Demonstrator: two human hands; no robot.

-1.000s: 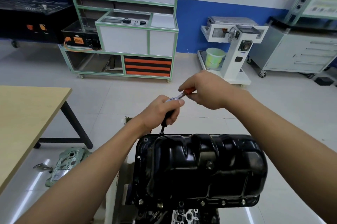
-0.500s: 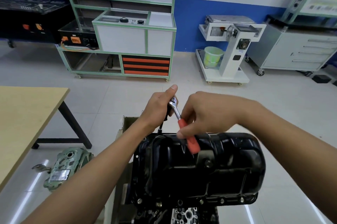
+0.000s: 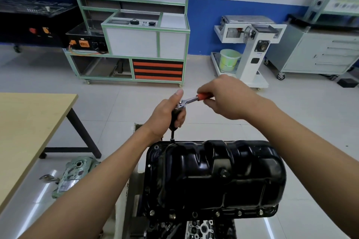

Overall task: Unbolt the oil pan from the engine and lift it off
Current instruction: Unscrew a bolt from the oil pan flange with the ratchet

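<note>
- Oil pan: black, glossy, ribbed. At 6 o'clock in the view, seated on the engine. Bolt heads show along its near flange.
- Ratchet: steel head, orange handle. Sits above the pan's far-left corner. A dark extension runs from its head down to the flange there.
- Left hand: fingers curled round the extension just under the ratchet head, thumb raised.
- Right hand: fingers closed round the orange handle, at 3 o'clock of the left hand.
- Bench: pale wood top, black legs, at 9 o'clock.
- Floor: light grey glossy tiles.
- Cast metal cover: grey-green, lying on the floor at 8 o'clock, near the bench leg.
- Trainer cabinet: green frame, white panels, diagram board above, orange-and-black drawers below, at 11 to 12 o'clock.
- Wall: white over a blue band, at 12 to 1 o'clock.
- White stand: carries a handwheel, at 1 o'clock.
- Bucket: pale green, on the stand's base.
- Drawer cabinet: grey, on casters, at 2 o'clock.
</note>
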